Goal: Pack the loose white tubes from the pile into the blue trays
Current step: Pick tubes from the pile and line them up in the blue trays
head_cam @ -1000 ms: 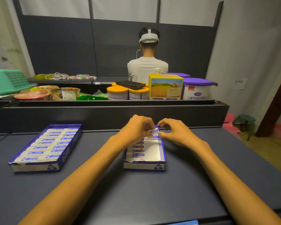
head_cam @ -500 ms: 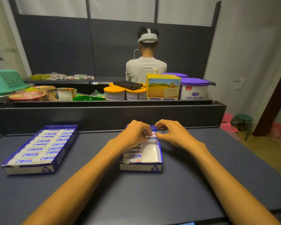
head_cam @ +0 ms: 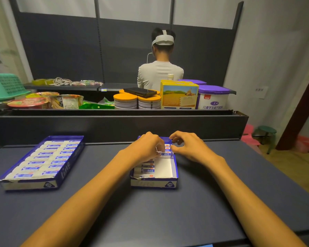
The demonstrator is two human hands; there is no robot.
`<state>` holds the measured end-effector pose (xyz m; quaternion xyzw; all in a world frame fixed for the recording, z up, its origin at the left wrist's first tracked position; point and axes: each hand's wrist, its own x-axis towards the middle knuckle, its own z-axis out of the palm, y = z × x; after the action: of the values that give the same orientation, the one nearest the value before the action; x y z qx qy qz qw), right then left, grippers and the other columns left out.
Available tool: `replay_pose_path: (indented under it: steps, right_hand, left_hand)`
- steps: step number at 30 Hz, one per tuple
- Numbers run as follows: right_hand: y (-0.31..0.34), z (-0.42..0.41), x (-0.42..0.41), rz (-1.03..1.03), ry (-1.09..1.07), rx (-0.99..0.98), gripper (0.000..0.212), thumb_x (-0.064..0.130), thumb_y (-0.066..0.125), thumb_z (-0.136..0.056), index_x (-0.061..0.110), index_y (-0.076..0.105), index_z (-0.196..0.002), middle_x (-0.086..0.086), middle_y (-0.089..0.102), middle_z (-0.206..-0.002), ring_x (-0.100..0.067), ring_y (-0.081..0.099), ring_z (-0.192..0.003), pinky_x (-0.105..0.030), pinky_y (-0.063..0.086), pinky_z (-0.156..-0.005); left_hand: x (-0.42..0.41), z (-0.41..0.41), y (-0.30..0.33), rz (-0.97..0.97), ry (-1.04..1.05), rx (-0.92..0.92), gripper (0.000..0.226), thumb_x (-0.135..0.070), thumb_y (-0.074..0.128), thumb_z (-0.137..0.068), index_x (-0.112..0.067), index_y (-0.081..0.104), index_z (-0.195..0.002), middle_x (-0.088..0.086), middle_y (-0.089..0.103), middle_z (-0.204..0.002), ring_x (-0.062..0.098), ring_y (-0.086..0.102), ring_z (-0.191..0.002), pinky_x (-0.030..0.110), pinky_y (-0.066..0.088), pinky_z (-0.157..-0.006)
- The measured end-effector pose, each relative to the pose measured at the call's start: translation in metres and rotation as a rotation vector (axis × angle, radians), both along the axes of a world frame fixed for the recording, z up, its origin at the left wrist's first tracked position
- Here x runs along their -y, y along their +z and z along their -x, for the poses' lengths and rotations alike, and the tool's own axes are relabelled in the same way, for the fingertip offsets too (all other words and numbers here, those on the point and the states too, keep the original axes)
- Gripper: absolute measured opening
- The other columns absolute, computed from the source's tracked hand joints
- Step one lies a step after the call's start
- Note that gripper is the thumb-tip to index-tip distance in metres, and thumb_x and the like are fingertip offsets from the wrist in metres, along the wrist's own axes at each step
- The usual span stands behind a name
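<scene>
A small blue tray (head_cam: 175,168) stands in the middle of the dark table. White tubes fill its left column and far end; its near right part shows bare white floor. My left hand (head_cam: 146,148) reaches over the tray's far left and pinches a white tube (head_cam: 165,154) lying across the right column. My right hand (head_cam: 187,148) hovers at the tray's far right corner with curled fingers, thumb beside the tube; whether it touches the tube is unclear. A second blue tray (head_cam: 64,173) at the left is full of white tubes in two columns. No loose pile shows.
A dark raised ledge (head_cam: 114,125) runs behind the table. Beyond it stand tins, a yellow box, a purple-lidded tub, noodle bowls and a green basket (head_cam: 4,86). A person sits with their back to me. A green stool (head_cam: 267,132) stands at the right.
Both hands stay at the tray's far end. The left hand has lowered the tube into the right column, and the right hand's fingers have spread a little from it.
</scene>
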<state>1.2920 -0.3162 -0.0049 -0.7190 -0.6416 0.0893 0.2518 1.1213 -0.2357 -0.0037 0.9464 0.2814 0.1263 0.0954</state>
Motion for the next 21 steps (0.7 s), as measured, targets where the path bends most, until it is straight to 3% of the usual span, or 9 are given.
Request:
replay_pose_path:
  steps: [21]
  right_hand:
    - [0.0023,0.0016,0.002,-0.002,0.012,0.006,0.039,0.038,0.068,-0.086,0.025,0.056,-0.12,0.001,0.063,-0.121,-0.012,0.059,-0.104,-0.033,0.055,-0.087]
  left_hand:
    - [0.0034,-0.0037,-0.0036,-0.082,0.048,0.041,0.022,-0.02,0.07,-0.086,-0.015,0.071,-0.108,0.005,0.069,-0.109,0.019,0.065,-0.096,0.028,0.053,-0.084]
